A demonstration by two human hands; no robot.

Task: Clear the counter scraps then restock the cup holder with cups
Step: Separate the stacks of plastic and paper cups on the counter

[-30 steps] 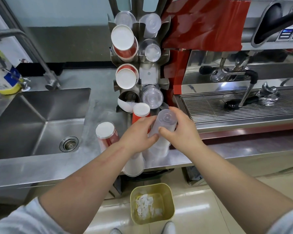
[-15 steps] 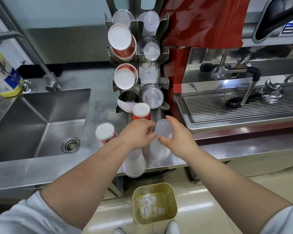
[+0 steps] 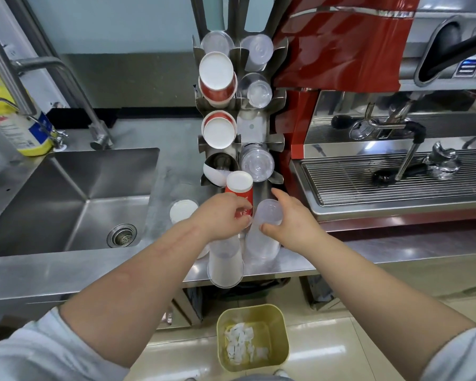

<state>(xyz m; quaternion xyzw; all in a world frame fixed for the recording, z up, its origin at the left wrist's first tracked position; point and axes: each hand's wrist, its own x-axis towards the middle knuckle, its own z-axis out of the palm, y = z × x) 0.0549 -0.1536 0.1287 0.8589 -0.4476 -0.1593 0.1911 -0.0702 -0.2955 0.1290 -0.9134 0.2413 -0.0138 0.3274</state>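
The metal cup holder (image 3: pixel 259 127) stands at the back of the steel counter (image 3: pixel 66 270), with red paper cups and clear cups in its slots. My right hand (image 3: pixel 291 226) grips an upside-down stack of clear plastic cups (image 3: pixel 263 243) that stands on the counter. My left hand (image 3: pixel 223 215) is curled over the top of a frosted cup stack (image 3: pixel 226 268), whose rim overhangs the counter's front edge. Just behind my left hand stands a red paper cup stack (image 3: pixel 239 188). Another white-topped cup stack (image 3: pixel 183 211) is partly hidden by my left wrist.
A sink (image 3: pixel 74 204) with a tap fills the left side, with a yellow bottle (image 3: pixel 19 127) at its back corner. The red espresso machine (image 3: pixel 368 133) and its drip tray stand on the right. A yellow bin (image 3: pixel 280 320) with white scraps sits on the floor below.
My right hand has lowered the clear cup stack from mid-air down onto the counter. My left fingers have drawn back from that stack towards the red cups.
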